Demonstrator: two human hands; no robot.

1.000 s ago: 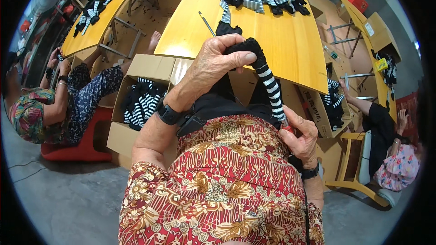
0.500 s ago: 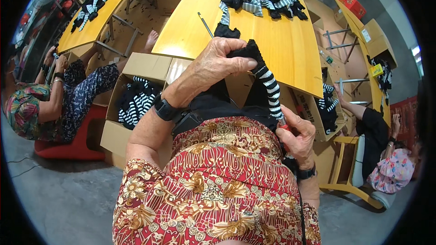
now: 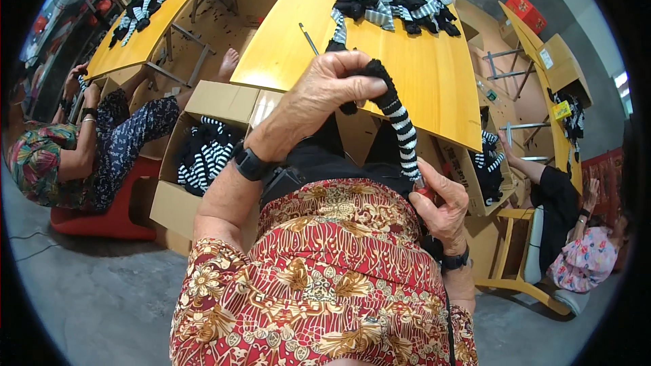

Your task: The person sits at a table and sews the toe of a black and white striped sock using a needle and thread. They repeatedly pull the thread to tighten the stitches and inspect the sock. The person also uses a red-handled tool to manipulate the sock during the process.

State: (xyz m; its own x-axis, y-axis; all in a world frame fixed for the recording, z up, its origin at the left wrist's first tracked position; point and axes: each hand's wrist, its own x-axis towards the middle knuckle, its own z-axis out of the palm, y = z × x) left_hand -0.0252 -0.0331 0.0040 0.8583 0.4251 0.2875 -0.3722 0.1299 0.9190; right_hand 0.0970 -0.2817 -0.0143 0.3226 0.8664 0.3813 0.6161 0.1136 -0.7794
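Note:
My left hand [image 3: 342, 85] pinches the black end of a narrow, sock-like knitted tube [image 3: 405, 134] with black and white stripes. The tube hangs in a curve over my lap toward my right hand [image 3: 442, 203]. Closed fingers there grip a red-handled tool [image 3: 424, 190], whose short metal part meets the tube's lower end. How far the metal runs inside the knit is hidden. Beyond my left hand, another striped and black knitted piece [image 3: 338, 24] lies on the yellow table [image 3: 285, 47]. Beside it a thin metal rod [image 3: 308, 38] sticks up near the table.
A heap of striped and black knitwear [image 3: 390, 0] covers the table's far part. Open cartons of striped knits stand at my left [image 3: 173, 196] and right [image 3: 468, 163]. One person [image 3: 81, 149] sits at left, another [image 3: 583, 257] at right by a wooden chair [image 3: 508, 244].
The whole view has shifted slightly. My left hand has turned the black end a little, and the tube stays stretched between both hands. At right, the other person's raised hand has opened.

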